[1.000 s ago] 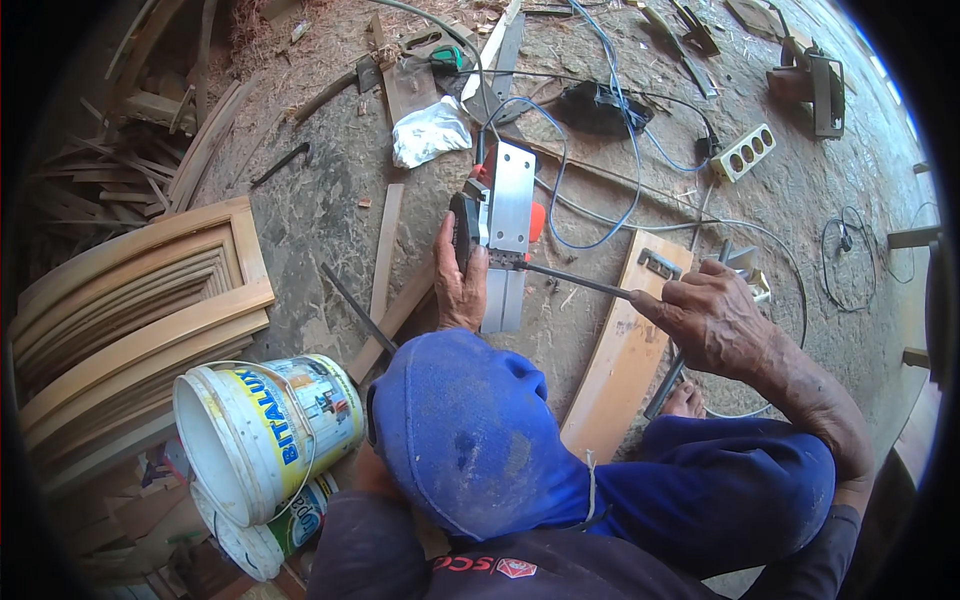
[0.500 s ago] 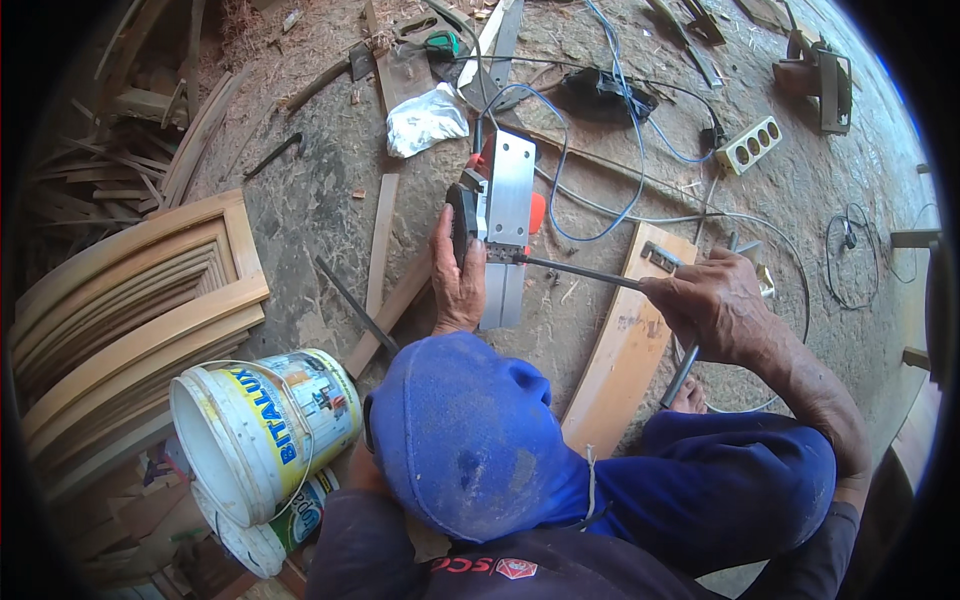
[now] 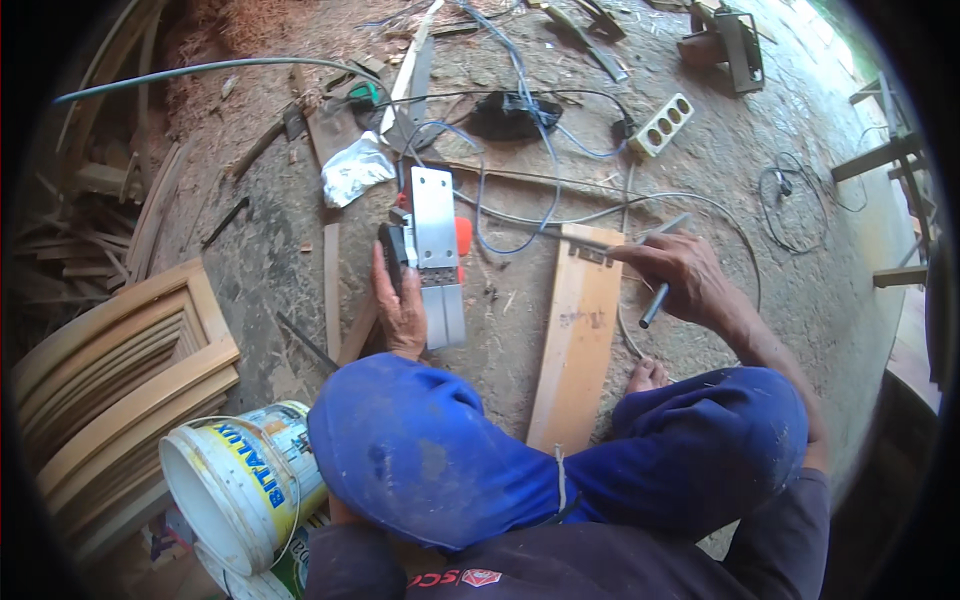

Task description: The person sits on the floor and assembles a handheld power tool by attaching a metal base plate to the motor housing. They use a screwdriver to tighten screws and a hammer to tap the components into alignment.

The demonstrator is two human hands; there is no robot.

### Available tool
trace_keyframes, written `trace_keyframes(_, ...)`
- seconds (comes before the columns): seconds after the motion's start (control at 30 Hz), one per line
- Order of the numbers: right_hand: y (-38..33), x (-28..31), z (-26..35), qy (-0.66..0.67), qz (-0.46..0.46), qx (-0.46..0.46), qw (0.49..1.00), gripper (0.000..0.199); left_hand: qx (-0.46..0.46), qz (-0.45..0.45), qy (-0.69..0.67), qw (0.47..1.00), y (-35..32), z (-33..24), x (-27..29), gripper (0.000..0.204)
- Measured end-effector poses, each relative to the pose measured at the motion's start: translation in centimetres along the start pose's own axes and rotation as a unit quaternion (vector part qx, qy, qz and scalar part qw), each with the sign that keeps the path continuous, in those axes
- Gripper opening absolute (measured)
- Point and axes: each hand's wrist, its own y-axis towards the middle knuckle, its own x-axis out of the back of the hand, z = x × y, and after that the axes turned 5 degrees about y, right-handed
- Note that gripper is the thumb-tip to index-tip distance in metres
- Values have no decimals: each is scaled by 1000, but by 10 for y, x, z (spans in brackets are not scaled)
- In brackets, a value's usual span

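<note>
My left hand [image 3: 398, 305] grips the side of an upturned electric planer [image 3: 435, 250] with an orange body, its flat metal sole facing up, resting on the dusty ground in front of my knees. My right hand [image 3: 680, 275] is closed around a thin grey metal rod [image 3: 652, 303], held over the top end of a pale wooden plank [image 3: 575, 350]. The rod is well to the right of the planer and does not touch it. My blue-trousered knees fill the lower middle of the view.
A white plastic bucket [image 3: 235, 480] stands at lower left beside stacked curved wooden frames [image 3: 110, 370]. Cables, a white socket strip [image 3: 662, 125], a black tool [image 3: 510, 112], a crumpled white bag [image 3: 355, 168] and wood offcuts lie on the sawdust-covered ground behind.
My right hand has pulled the rod away from the planer and drawn it right, over the plank. My left hand stays on the planer.
</note>
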Motion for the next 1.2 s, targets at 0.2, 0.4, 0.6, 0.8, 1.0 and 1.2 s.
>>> trace_keyframes(0.2,-147,-61,-50,-220,-227,-312,896,50,-19,2,25,1000,-1,-2,-5,63)
trace_keyframes(0.4,-244,-111,-90,-210,-86,-561,796,37,-26,-1,37,999,-1,-2,-4,63)
trace_keyframes(0.6,-225,-101,-79,-224,-104,-396,884,34,-19,-8,45,999,1,0,2,65)
trace_keyframes(0.8,-61,-103,-43,0,-121,-238,964,21,-7,-24,49,998,-5,-14,-8,67)
trace_keyframes(1.0,-6,-151,-73,-85,-82,-191,974,27,-21,-27,94,995,-4,-18,-10,67)
trace_keyframes(1.2,10,-151,-71,-80,-60,-238,966,36,-13,-28,84,996,-5,-14,-3,66)
